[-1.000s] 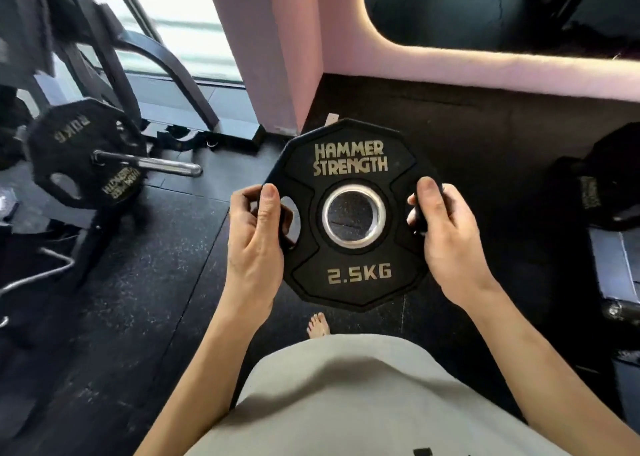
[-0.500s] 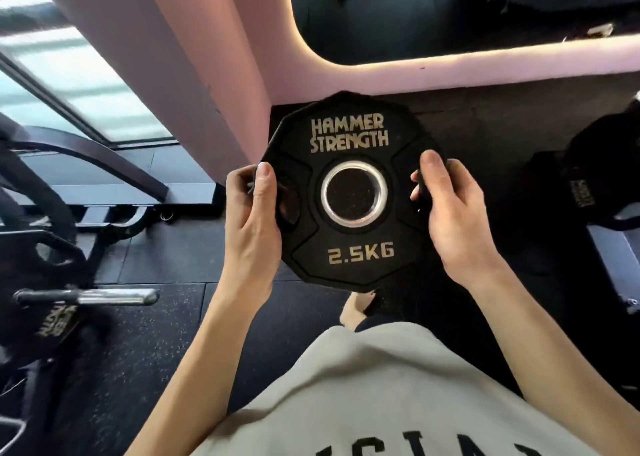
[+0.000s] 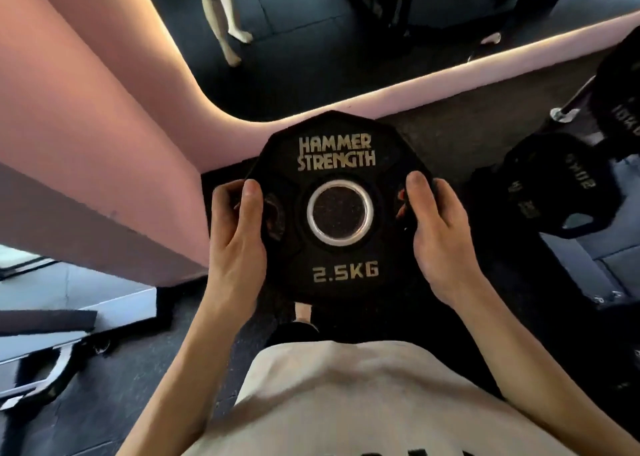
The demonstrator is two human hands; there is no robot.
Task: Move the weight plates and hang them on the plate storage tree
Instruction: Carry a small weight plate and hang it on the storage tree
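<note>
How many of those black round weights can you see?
3. The black 2.5 kg rubber weight plate is held by the left hand and right hand. Two more black plates hang at right; others may be hidden.

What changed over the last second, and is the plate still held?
The view swung right: the loaded rack on the left dropped out of sight, and hung plates appeared on the right. Unchanged: left hand and right hand still grip the 2.5KG plate.

Dark speckled rubber floor [image 3: 145, 379]; bare foot [image 3: 303, 312], machine base [image 3: 45, 369] on it.
</note>
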